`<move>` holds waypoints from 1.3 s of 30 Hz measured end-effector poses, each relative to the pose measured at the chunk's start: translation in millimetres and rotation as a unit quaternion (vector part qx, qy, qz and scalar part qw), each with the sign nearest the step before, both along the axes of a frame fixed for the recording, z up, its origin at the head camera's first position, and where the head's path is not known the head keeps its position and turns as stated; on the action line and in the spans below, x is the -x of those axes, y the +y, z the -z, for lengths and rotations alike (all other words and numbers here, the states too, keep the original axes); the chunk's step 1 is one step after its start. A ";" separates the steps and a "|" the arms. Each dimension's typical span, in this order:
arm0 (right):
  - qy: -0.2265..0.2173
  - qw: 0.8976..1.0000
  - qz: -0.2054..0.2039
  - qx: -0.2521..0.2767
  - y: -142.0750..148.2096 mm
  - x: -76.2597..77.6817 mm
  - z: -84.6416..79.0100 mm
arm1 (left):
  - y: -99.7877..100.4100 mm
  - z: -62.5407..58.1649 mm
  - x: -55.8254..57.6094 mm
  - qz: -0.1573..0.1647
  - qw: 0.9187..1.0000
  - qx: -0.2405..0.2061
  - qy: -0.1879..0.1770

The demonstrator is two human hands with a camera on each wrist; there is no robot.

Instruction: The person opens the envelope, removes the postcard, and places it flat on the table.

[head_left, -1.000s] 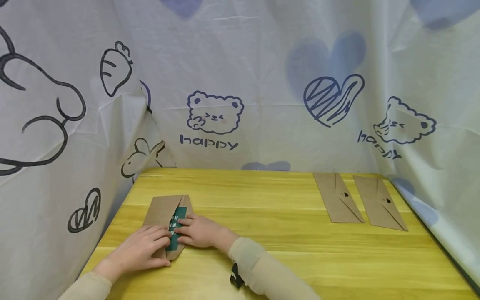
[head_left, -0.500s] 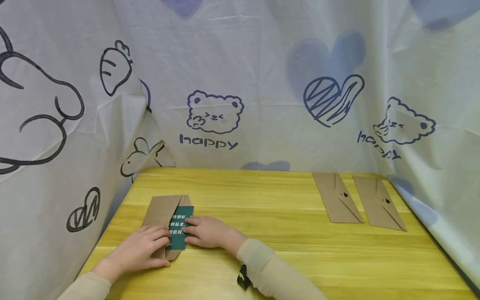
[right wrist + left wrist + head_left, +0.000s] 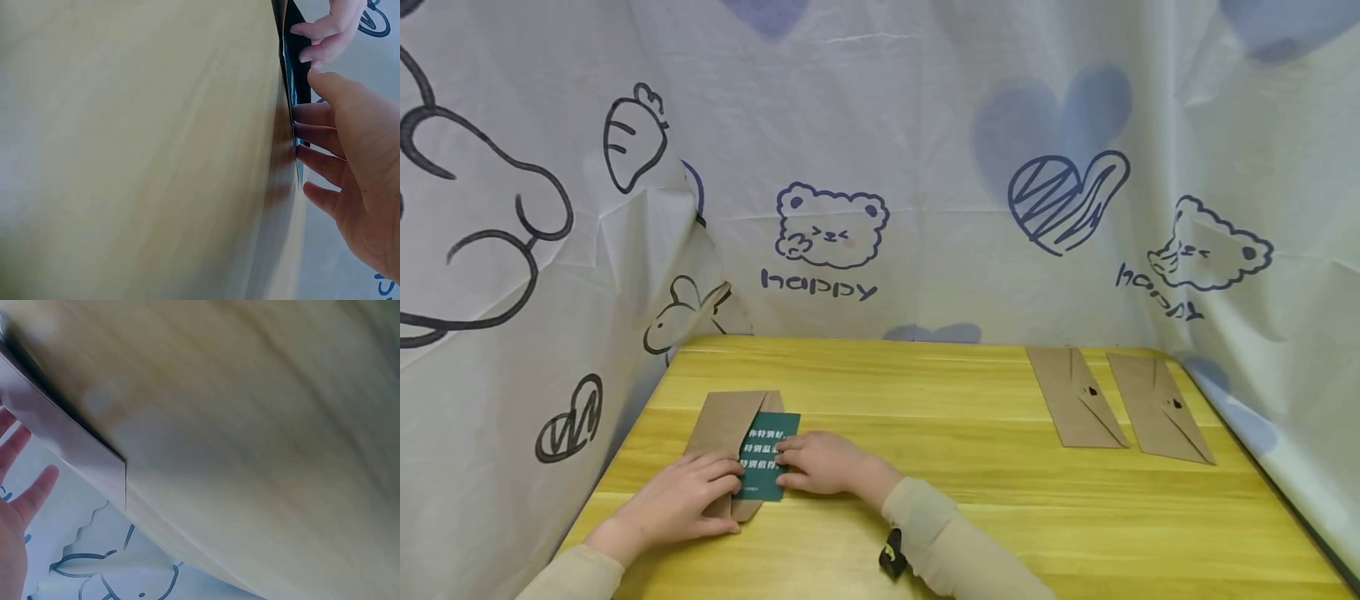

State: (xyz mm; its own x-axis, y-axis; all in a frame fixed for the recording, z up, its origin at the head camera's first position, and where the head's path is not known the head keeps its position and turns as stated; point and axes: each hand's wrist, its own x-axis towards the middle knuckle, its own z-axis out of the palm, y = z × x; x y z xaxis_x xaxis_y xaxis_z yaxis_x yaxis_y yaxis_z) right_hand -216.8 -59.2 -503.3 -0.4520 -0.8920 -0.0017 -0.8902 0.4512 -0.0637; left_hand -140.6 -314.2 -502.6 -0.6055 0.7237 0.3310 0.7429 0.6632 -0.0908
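On the table's left side lies a brown paper envelope (image 3: 724, 421), its flap side to the right. A dark green card (image 3: 763, 485) with white lettering sticks out of its right edge, the left part hidden inside. My left hand (image 3: 681, 498) rests on the lower part of the envelope with relaxed fingers. Straight fingers of my right hand (image 3: 831, 464) touch the card's right edge. In the left wrist view, the envelope (image 3: 69, 428) shows edge-on beside the spread fingers (image 3: 40, 490). The right wrist view shows the fingertips (image 3: 306, 131) against the card (image 3: 299, 75).
Two more brown envelopes, one (image 3: 1075, 404) left of the other (image 3: 1157, 412), lie at the table's back right. White cloth (image 3: 917, 250) with drawings hangs around the wooden table (image 3: 925, 400). A small black item (image 3: 892, 554) is at the right sleeve.
The green card has moved rightwards along with my right hand, and more of its lettering shows. My left hand has stayed in place on the envelope.
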 end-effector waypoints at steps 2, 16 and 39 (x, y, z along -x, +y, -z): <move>-0.005 1.000 0.003 -0.002 2.3 0.0 0.2 | 0.0 0.1 -0.6 -0.002 1.000 0.005 -0.004; -0.016 1.000 0.005 -0.015 23.2 -2.0 -4.2 | -2.2 -2.0 -1.7 -0.009 1.000 0.011 -0.011; -0.058 0.998 0.013 -0.002 64.0 -3.1 -6.3 | -14.7 -4.6 -12.3 -0.040 0.996 0.002 -0.075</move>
